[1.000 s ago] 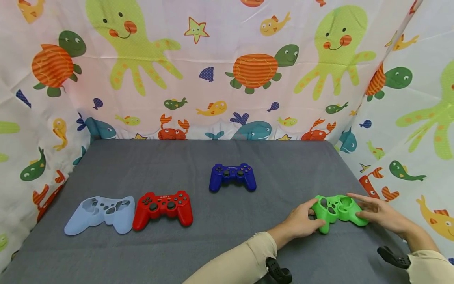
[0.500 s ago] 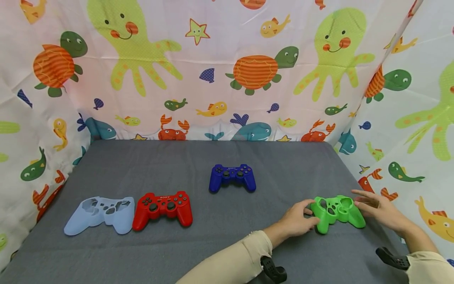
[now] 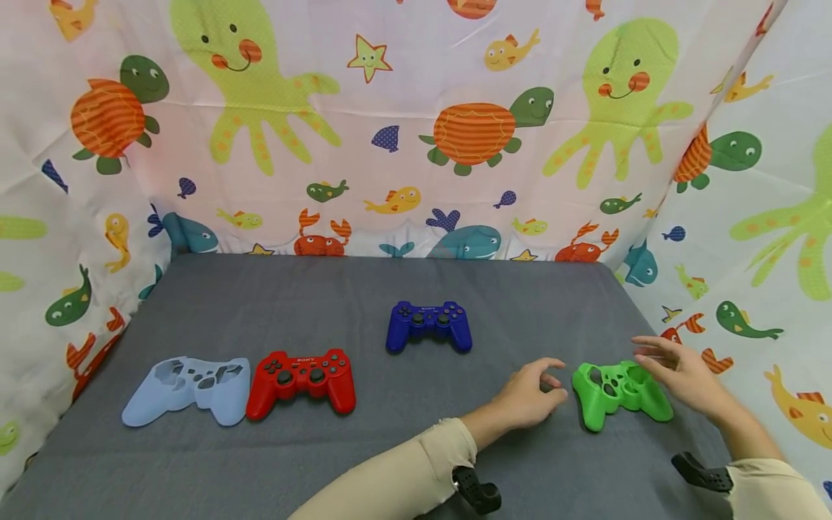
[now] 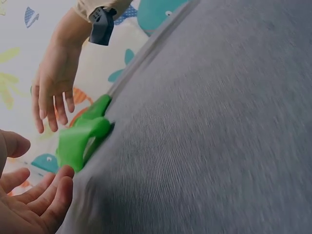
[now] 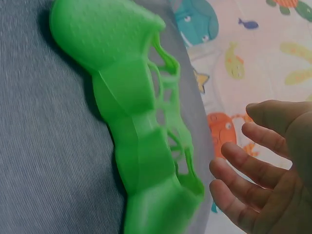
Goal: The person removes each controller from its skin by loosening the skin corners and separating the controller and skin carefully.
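Observation:
A green silicone controller cover (image 3: 624, 393) lies on the grey cloth at the right, its cut-outs facing up. To its left, my left hand (image 3: 528, 393) hovers apart from it with relaxed, slightly bent fingers and holds nothing. On the cover's other side is my right hand (image 3: 682, 375), fingers spread loosely, its tips near the cover's right upper edge in the head view. The right wrist view shows the bumpy grip of the cover (image 5: 107, 34), with a gap between it and my right hand (image 5: 263, 180).
A blue game controller (image 3: 429, 328) sits at the back middle. Further left, a red controller (image 3: 301, 383) lies right beside a pale blue controller cover (image 3: 188, 390). A curtain (image 3: 403, 94) printed with sea animals borders the back and sides of the grey table (image 3: 292, 469).
Both hands have let go of the green cover. My left hand has drawn back to the left, and my right hand has lifted slightly. The cover stays on the cloth.

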`<state>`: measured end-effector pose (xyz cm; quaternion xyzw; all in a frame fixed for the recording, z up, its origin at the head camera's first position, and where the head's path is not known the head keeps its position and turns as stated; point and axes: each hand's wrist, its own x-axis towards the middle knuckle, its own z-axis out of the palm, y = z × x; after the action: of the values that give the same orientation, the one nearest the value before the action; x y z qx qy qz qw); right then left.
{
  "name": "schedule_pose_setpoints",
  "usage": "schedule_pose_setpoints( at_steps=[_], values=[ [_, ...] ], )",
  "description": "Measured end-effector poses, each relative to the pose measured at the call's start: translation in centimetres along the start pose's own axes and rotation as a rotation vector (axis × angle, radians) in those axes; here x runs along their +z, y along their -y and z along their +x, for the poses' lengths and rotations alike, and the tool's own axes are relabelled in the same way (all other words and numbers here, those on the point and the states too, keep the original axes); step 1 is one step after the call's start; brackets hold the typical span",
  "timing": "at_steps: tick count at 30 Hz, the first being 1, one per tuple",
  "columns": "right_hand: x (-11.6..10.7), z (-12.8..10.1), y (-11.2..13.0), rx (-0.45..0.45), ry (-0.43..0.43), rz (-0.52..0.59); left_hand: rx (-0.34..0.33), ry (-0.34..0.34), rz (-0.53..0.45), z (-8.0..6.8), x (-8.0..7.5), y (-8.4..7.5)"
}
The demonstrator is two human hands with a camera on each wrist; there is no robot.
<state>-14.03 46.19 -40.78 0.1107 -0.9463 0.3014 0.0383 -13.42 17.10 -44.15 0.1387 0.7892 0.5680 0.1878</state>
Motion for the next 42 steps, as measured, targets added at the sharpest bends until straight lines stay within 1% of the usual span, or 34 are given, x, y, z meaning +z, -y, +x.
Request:
schedule_pose_setpoints(
  at_steps=[3, 7, 11, 14, 20, 24, 31, 33, 38, 42],
  values=[
    [0.6, 0.3, 0.6, -0.016, -0.009, 0.001, 0.013, -0.013, 0.011, -0.1, -0.7, 0.4],
    [1.2, 0.6, 1.4, -0.048, -0.020, 0.009, 0.013, -0.030, 0.003, -0.3, -1.4, 0.7],
    [1.8, 0.8, 2.2, -0.071, -0.011, 0.000, 0.008, -0.029, -0.002, -0.7, -1.8, 0.9],
    [2.3, 0.9, 2.8, -0.082, 0.007, 0.009, 0.009, -0.020, -0.007, -1.0, -2.4, 1.0],
    [3.4, 1.3, 4.5, -0.116, 0.010, 0.026, 0.048, 0.017, -0.015, -1.9, -4.1, 1.2],
    [4.2, 1.7, 5.8, -0.135, 0.026, 0.035, 0.071, 0.034, -0.017, -2.3, -5.3, 1.8],
    [5.3, 2.6, 7.6, -0.169, 0.059, 0.055, 0.102, 0.004, -0.014, -2.9, -7.8, 3.3],
    [5.6, 2.9, 8.1, -0.161, 0.071, 0.053, 0.108, 0.004, -0.014, -3.1, -8.5, 3.5],
    [6.5, 3.6, 9.1, -0.143, 0.105, 0.034, 0.119, 0.001, -0.008, -3.7, -9.7, 3.8],
    [7.4, 4.1, 10.0, -0.146, 0.121, 0.042, 0.121, -0.003, 0.008, -4.0, -10.5, 4.2]
  ],
)
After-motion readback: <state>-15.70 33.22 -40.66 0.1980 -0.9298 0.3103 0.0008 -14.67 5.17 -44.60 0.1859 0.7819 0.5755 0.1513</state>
